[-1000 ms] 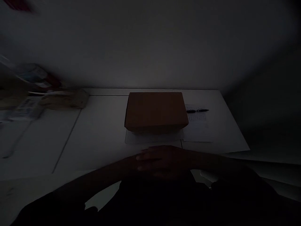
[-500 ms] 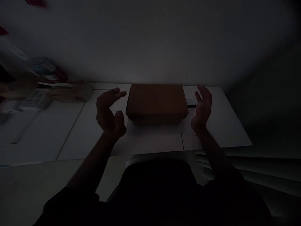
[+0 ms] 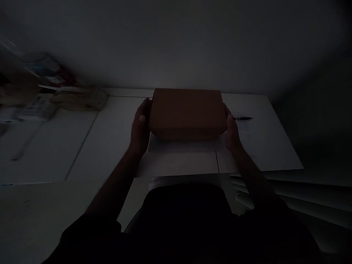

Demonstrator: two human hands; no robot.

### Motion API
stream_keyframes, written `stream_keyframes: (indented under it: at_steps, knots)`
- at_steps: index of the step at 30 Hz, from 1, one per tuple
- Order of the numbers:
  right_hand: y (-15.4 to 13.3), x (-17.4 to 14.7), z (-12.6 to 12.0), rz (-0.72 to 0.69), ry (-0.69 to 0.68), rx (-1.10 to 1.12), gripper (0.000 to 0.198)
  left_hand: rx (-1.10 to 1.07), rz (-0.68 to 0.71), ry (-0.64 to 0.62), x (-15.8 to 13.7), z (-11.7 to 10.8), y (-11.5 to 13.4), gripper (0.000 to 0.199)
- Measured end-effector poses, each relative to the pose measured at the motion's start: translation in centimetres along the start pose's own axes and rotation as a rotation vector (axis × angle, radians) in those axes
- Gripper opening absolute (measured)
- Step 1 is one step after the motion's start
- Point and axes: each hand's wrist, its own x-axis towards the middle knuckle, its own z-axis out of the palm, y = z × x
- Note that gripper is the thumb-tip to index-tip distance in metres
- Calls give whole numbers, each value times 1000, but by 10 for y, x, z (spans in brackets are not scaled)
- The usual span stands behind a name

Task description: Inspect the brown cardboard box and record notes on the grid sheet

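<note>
A closed brown cardboard box (image 3: pixel 188 110) is straight ahead of me, above a pale sheet (image 3: pixel 184 146) on the white table (image 3: pixel 110 146). Pressed to the box's left side is my left hand (image 3: pixel 140 128), its fingers partly hidden behind the cardboard. On the opposite side my right hand (image 3: pixel 231 132) grips the box, fingers along its right wall. Just right of that hand lies a dark pen-like object (image 3: pixel 244 118), on paper with faint print or writing. The scene is very dark, and I cannot tell whether the box is lifted off the table.
Blurred packages (image 3: pixel 77 99) and other items sit at the table's left back, with a thin cord-like line (image 3: pixel 24 148) nearer. A plain wall (image 3: pixel 176 44) rises behind the table. Pale, rail-like shapes (image 3: pixel 302 194) run below the table's right front edge.
Both hands have moved inward from beside the box and now hold it by its sides. The dark pen-like object shows more fully beside my right hand.
</note>
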Motion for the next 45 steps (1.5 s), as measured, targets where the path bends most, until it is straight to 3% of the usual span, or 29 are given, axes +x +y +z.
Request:
stream_keyframes:
  at_steps: [5,21,27,33,37,45]
  knots:
    - [-2,-4,1,-58,-40,-13,72,84,-11,-72,-1,1,4,71]
    - [-8,-6,0,-47,2,-171,85,129,-60,-68,0,4,17,64]
    - [-16,-8,1,31,-2,-167,88,123,3,-67,1,3,13,64]
    - [-14,-10,-2,42,0,-174,87,142,64,-93,1,1,9,65]
    - [-12,-8,-2,33,4,-183,86,111,-5,-69,0,1,11,74]
    - [-11,-6,-4,-17,15,-184,80,110,-1,-117,0,2,14,66]
